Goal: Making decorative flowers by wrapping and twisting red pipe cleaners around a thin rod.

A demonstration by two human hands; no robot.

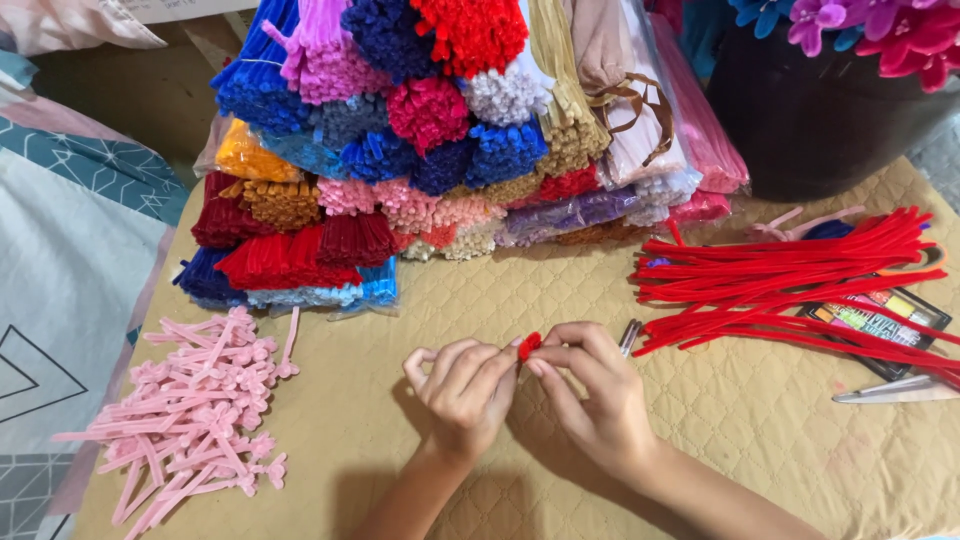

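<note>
1. Head view, the grip: the left hand [462,392] and right hand [590,385] meet fingertip to fingertip over the tan mat [620,300], both pinched narrow on one small red piece [529,345]. Only a tuft of it shows between the fingers; its shape is hidden.
2. Where it is: the red piece sits just in front of the stacked bundles [440,130], near the middle of the mat, held slightly above it as far as I can tell.
3. Risk of a slip: the piece is tiny and fuzzy, so a loosened pinch could drop it onto the mat.
4. Risk of a prick: such stems likely have wire cores, and a cut end may jab a fingertip.
5. Risk at the right: the loose red stems [790,275] and scissors [895,390] lie right of the mat's middle; a swinging right elbow could scatter them.
6. Risk at the left: the pink shapes [195,410] heap by the mat's left edge, where a brush could push some off.
</note>
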